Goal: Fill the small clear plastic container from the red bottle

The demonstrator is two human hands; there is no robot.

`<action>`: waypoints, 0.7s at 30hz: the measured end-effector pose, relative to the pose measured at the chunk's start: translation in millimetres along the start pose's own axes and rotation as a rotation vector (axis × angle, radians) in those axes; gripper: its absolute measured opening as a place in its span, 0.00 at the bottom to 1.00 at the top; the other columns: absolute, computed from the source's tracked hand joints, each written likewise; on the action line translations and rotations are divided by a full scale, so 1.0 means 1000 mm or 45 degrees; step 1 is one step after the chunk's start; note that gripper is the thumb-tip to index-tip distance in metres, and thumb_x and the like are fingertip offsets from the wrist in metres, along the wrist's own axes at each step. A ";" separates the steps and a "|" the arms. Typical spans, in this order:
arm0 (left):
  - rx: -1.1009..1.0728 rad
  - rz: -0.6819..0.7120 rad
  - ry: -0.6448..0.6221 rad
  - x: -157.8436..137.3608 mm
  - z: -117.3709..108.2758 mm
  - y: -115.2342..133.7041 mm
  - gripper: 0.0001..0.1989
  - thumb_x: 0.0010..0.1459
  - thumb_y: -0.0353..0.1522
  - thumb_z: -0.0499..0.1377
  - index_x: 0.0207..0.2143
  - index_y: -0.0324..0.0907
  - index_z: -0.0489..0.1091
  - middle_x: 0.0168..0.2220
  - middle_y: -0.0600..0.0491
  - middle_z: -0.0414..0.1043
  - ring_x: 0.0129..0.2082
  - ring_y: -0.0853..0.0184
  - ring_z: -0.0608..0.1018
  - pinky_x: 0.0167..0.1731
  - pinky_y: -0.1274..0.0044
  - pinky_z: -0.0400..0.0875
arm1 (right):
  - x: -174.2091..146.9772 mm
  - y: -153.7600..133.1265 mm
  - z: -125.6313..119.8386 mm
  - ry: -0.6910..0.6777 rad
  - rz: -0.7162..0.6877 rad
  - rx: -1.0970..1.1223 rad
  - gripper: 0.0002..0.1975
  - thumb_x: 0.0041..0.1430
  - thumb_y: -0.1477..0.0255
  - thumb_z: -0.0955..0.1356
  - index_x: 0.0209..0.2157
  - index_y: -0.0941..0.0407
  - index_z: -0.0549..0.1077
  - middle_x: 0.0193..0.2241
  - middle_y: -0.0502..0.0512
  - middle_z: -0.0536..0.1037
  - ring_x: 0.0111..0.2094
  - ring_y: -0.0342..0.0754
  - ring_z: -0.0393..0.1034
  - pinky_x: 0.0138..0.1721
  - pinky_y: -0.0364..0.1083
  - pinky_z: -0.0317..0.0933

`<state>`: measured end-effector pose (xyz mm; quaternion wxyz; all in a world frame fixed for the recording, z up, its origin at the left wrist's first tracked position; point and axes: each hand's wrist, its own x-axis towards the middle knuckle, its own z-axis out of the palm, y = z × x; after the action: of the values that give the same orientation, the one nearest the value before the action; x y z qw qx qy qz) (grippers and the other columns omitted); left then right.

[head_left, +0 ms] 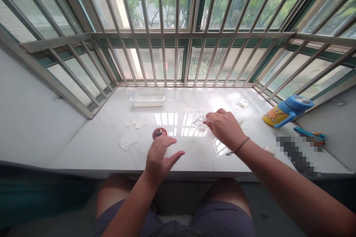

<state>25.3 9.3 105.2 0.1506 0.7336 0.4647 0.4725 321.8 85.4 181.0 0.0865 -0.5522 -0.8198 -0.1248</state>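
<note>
My left hand is open above the near part of the white ledge, thumb and fingers apart with nothing between them. Just beyond its fingers sits a small round red object with a dark, gold-ringed centre, partly hidden by the hand. To the right, my right hand pinches a crinkled clear plastic piece at its fingertips. Another clear plastic piece lies behind that hand. Several crumpled white pieces lie on the left side.
A white perforated basket stands at the back left. On the right lie a blue and yellow bottle, a blue and orange strap-like item and a blurred-out dark object. Small white pieces rest nearby. Metal bars border the ledge.
</note>
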 end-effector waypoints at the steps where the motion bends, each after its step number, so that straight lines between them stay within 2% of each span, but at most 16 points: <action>1: -0.046 -0.022 -0.060 -0.007 0.008 0.006 0.15 0.63 0.42 0.70 0.49 0.49 0.76 0.48 0.47 0.83 0.55 0.50 0.82 0.63 0.54 0.75 | -0.009 -0.014 0.008 -0.033 -0.041 0.030 0.09 0.73 0.67 0.69 0.39 0.57 0.78 0.32 0.63 0.82 0.41 0.61 0.69 0.38 0.53 0.53; 3: -0.089 -0.139 -0.171 -0.020 0.027 0.012 0.19 0.63 0.41 0.70 0.54 0.49 0.76 0.52 0.45 0.82 0.56 0.49 0.82 0.62 0.54 0.76 | -0.025 -0.038 0.024 -0.059 -0.087 0.124 0.07 0.70 0.70 0.72 0.35 0.55 0.77 0.31 0.61 0.82 0.39 0.61 0.70 0.36 0.53 0.53; 6: -0.131 -0.346 -0.263 -0.032 0.054 0.002 0.38 0.52 0.39 0.78 0.63 0.48 0.71 0.62 0.43 0.76 0.64 0.44 0.77 0.66 0.50 0.71 | -0.044 -0.066 0.042 -0.067 -0.137 0.266 0.08 0.67 0.73 0.74 0.33 0.53 0.75 0.29 0.59 0.81 0.38 0.60 0.70 0.35 0.52 0.52; 8: -0.155 -0.460 -0.304 -0.036 0.069 -0.007 0.44 0.46 0.38 0.81 0.64 0.46 0.69 0.64 0.41 0.74 0.67 0.42 0.74 0.68 0.48 0.68 | -0.053 -0.080 0.046 -0.082 -0.145 0.282 0.07 0.67 0.73 0.75 0.33 0.53 0.75 0.29 0.59 0.81 0.38 0.60 0.70 0.35 0.52 0.53; 12: -0.225 -0.520 -0.326 -0.037 0.087 -0.013 0.40 0.48 0.33 0.78 0.62 0.46 0.70 0.62 0.42 0.75 0.64 0.46 0.76 0.67 0.51 0.69 | -0.066 -0.097 0.053 -0.030 -0.030 0.286 0.04 0.70 0.70 0.72 0.38 0.53 0.76 0.32 0.59 0.81 0.38 0.60 0.71 0.36 0.53 0.54; 15: -0.242 -0.502 -0.267 -0.037 0.095 -0.010 0.33 0.52 0.29 0.73 0.60 0.45 0.71 0.60 0.44 0.77 0.61 0.50 0.78 0.65 0.55 0.72 | -0.073 -0.103 0.068 0.080 0.138 0.383 0.09 0.72 0.62 0.71 0.41 0.53 0.75 0.36 0.61 0.80 0.40 0.60 0.71 0.38 0.53 0.58; 18: -0.253 -0.478 -0.254 -0.037 0.097 -0.010 0.29 0.53 0.28 0.70 0.58 0.46 0.71 0.59 0.46 0.78 0.60 0.52 0.79 0.63 0.58 0.73 | -0.079 -0.107 0.088 0.195 0.342 0.557 0.14 0.72 0.56 0.70 0.38 0.52 0.72 0.37 0.59 0.77 0.40 0.59 0.70 0.41 0.54 0.63; 21: -0.245 -0.415 -0.294 -0.035 0.093 -0.013 0.29 0.54 0.28 0.69 0.58 0.47 0.71 0.58 0.48 0.78 0.59 0.54 0.80 0.62 0.60 0.74 | -0.081 -0.113 0.102 0.279 0.468 0.734 0.16 0.71 0.56 0.70 0.34 0.51 0.68 0.36 0.57 0.74 0.40 0.58 0.70 0.43 0.54 0.65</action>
<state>91.2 7.8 30.0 0.3467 0.6803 0.5095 0.3968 247.4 3.9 49.1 0.3471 -0.6267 -0.6941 0.0706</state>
